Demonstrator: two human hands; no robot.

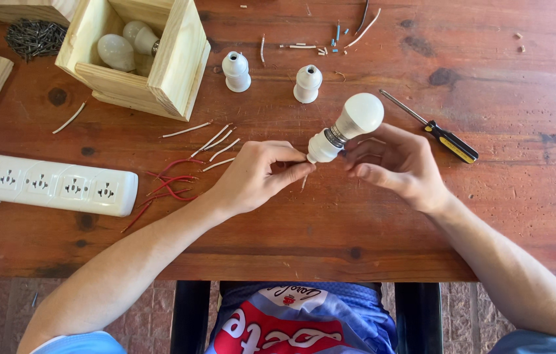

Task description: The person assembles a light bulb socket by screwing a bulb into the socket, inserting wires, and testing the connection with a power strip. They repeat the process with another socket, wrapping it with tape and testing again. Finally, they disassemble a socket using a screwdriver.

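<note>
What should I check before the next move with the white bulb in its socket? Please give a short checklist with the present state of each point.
1. Left hand pinches the base of the white plastic lamp socket: ok.
2. Right hand supports the round white bulb from below: ok.
3. Bulb seated in socket, metal thread partly showing: cannot tell if fully screwed.
4. Wires joined at socket base: cannot tell, fingers hide it.
5. Black-and-yellow screwdriver lies beside the right hand: ok.
6. White power strip has nothing plugged in: ok.
</note>
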